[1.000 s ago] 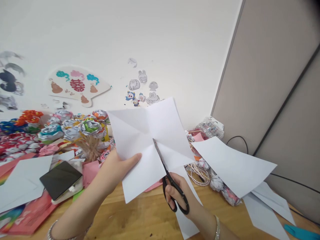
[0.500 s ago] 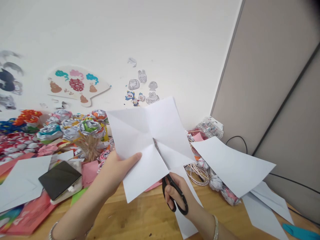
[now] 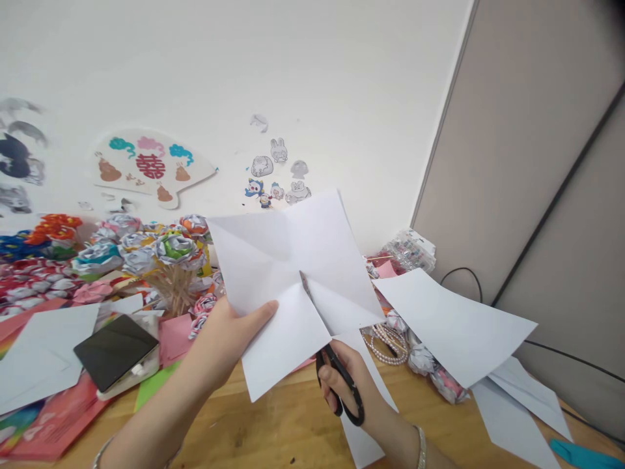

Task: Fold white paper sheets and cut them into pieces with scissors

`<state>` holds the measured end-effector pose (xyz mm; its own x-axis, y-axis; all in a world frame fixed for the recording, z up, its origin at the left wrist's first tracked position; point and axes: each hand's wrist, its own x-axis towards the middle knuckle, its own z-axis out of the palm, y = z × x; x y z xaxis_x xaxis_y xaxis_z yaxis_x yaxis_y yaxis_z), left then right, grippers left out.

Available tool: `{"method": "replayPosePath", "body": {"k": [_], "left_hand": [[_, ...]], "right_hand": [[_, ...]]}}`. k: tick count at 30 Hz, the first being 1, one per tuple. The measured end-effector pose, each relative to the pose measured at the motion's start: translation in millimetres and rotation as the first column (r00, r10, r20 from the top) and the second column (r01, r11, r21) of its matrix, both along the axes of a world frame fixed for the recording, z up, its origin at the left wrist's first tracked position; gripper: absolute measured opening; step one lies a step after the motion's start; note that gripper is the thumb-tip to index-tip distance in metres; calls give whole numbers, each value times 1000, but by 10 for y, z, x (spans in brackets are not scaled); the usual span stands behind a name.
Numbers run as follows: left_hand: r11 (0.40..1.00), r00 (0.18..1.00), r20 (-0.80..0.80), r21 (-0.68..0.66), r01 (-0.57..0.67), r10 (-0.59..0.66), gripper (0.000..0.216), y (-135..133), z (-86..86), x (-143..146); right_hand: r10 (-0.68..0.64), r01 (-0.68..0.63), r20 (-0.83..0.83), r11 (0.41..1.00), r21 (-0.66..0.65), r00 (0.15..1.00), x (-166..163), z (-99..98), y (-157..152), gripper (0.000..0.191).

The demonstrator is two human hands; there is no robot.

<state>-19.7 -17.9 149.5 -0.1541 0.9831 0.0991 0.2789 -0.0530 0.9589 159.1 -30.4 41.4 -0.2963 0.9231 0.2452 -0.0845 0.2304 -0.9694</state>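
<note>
A white sheet of paper (image 3: 322, 241) with crossing creases is held up above the table. My left hand (image 3: 239, 332) pinches its lower left part, thumb on the near face and the other fingers hidden behind. Black-handled scissors (image 3: 347, 391) sit in my right hand (image 3: 349, 371), with fingers through the loops. Their blade lies along a slit running from the paper's lower edge up to about its centre. The blades look nearly closed, and one is partly hidden by the paper.
Paper flowers on sticks (image 3: 176, 254) crowd the left back of the wooden table (image 3: 263, 430). A dark-screened device (image 3: 117, 352) lies at left among coloured papers. Right of my hands are a loose white sheet (image 3: 454, 319), bead strings (image 3: 388, 342) and a teal strip (image 3: 586, 454).
The scissor handles have drawn slightly closer together in my right hand. Paper and left hand are almost unmoved.
</note>
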Motion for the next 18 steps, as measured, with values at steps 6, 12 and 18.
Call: {"method": "replayPosePath", "body": {"k": [6, 12, 18], "left_hand": [[1000, 999, 32, 12, 12, -12, 41, -21, 11, 14], [999, 994, -103, 12, -40, 41, 50, -46, 77, 16], [998, 977, -203, 2, -65, 64, 53, -62, 114, -7]], "right_hand": [[-4, 4, 2, 1000, -4, 1000, -18, -7, -20, 38], [28, -28, 5, 1000, -4, 1000, 31, 49, -13, 39], [96, -95, -53, 995, 8, 994, 75, 76, 8, 43]]}}
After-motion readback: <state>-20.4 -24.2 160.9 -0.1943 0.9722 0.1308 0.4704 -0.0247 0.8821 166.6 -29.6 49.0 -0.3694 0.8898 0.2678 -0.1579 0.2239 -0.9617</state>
